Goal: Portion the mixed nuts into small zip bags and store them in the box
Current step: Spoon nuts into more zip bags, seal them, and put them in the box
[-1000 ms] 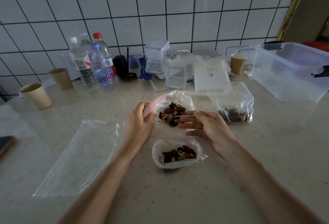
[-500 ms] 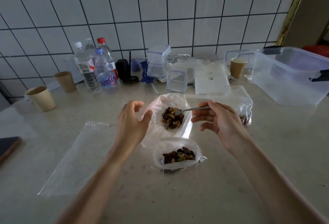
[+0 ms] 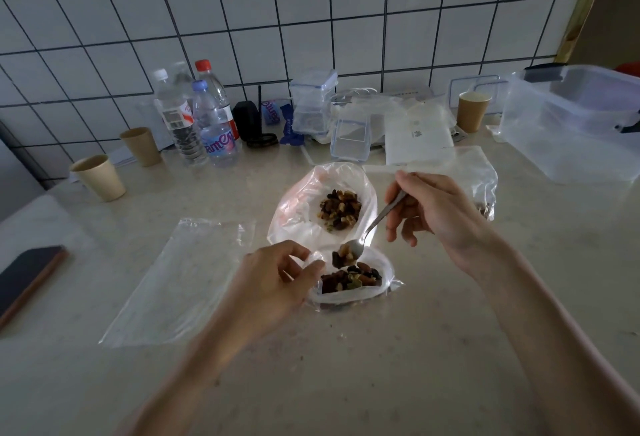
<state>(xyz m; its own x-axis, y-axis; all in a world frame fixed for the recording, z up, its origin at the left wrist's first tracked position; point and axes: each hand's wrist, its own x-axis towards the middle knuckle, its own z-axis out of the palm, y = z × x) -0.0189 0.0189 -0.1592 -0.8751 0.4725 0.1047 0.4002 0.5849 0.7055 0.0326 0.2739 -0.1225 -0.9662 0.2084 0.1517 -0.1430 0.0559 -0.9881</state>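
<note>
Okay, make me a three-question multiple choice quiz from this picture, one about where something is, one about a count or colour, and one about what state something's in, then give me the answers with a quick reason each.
1. Where is the bowl of the spoon?
A. Over the mouth of the small zip bag
B. Inside the clear storage box
C. Lying on the phone

2. How many paper cups stand on the counter?
A. One
B. Three
C. Five

3. What is the left hand doing?
A. Lying flat on the counter
B. Gripping a water bottle
C. Pinching the rim of the small zip bag

Answers: 1 A, the right hand holds the spoon, loaded with nuts, just above the bag's opening. 2 B, two cups at the left and one by the storage box. 3 C, its thumb and fingertips meet at the bag's left rim, holding it open.
</note>
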